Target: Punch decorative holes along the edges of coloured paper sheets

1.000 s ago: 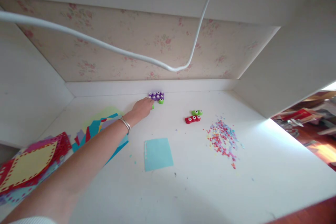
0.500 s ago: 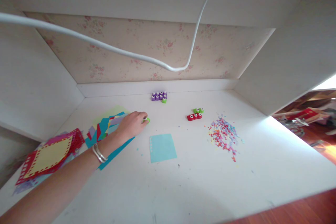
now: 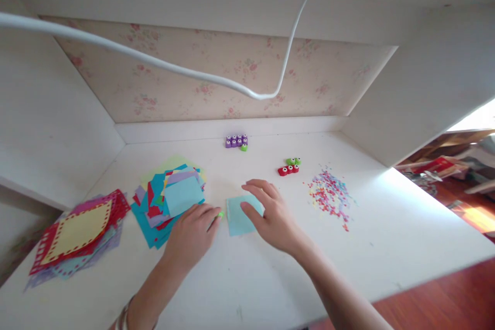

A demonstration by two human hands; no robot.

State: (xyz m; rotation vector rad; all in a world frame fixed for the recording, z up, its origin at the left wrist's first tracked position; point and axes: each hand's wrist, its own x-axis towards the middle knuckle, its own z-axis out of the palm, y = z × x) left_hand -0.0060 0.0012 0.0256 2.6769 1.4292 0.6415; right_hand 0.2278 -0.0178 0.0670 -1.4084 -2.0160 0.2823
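Left hand (image 3: 191,234) has drawn back toward the wearer, carrying a green craft punch (image 3: 220,214); right hand (image 3: 276,219) has entered from the right. Left fingers are closed about the punch, which they mostly hide, only its green end showing at the tips. Right fingers are spread and loosely curved, gripping nothing, over the far right part of a light-blue paper square (image 3: 236,223); contact with the sheet cannot be judged. That square lies between the two sets of fingers, just right of the punch.

Positions on the desk (image 3: 247,289): stacked coloured paper (image 3: 183,196) just left of and beyond the left fingers; sheets with punched edges (image 3: 79,229) farther left of them. Beyond both hands' fingers, a block of purple punches (image 3: 234,142) with one green punch (image 3: 244,148) touching its near side. Beyond and right of the right fingers, three red punches (image 3: 288,170) in a row, two green punches (image 3: 294,162) just behind. Confetti (image 3: 328,193) is scattered to the right of the right fingers.
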